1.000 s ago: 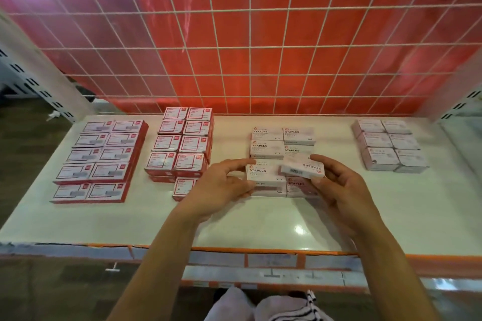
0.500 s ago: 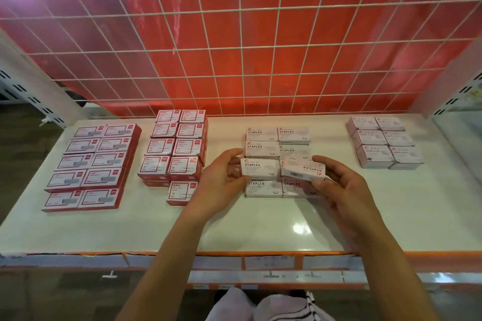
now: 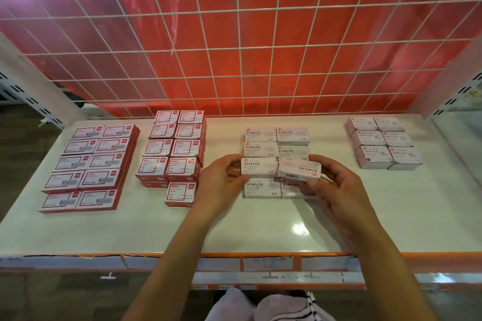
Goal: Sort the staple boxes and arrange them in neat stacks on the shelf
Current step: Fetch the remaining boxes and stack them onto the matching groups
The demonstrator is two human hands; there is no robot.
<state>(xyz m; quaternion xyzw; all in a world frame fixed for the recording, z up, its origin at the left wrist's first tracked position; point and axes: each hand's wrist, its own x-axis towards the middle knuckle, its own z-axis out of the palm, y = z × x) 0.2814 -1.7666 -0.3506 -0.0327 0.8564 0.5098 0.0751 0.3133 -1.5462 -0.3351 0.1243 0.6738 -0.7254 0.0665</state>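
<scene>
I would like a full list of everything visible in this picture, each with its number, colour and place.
shelf: one, white with orange front edge, across the view
wire grid: one, white, behind the shelf
sheet: one, red, behind the grid
flat boxes: ten tops showing, red and white, far left
small boxes: eight tops in stacks, red and white, left of centre
single box: one, red and white, in front of those stacks
staple boxes: six tops showing, white, centre
left staple box: one, white, held
right staple box: one, white, held tilted
pale boxes: six tops showing, pinkish white, right
cloth: white, black stripes, bottom edge
left hand: grips left staple box
right hand: grips right staple box
</scene>
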